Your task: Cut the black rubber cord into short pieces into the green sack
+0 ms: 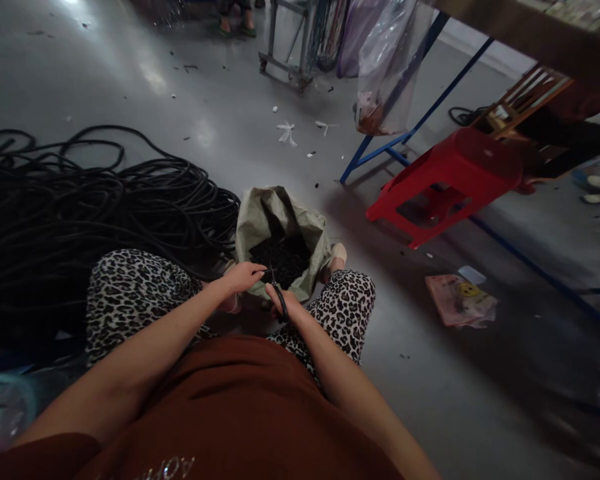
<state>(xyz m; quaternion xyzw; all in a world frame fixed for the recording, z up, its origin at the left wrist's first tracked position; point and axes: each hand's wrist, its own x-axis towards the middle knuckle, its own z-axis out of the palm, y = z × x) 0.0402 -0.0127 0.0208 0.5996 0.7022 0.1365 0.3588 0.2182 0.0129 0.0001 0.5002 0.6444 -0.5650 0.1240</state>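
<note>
My right hand (291, 305) is closed around the black-handled scissors (282, 301), whose blades point up over the sack's near rim. Close to the blades, my left hand (245, 276) has its fingers pinched together. A black cord (196, 272) from the large tangled pile (145, 193) runs to this hand; its end at the fingertips is too small to make out. Between my feet stands an open pale woven sack (313, 230), with many small black pieces (285, 257) inside.
To the right, a red plastic stool (445, 180) stands beside a blue-legged table (425, 110) with a plastic bag (387, 73) hanging from it. A printed packet (460, 300) and white scraps (287, 132) lie on the floor. At lower left is a bluish tub (30, 393). Another person's feet (237, 30) show far off.
</note>
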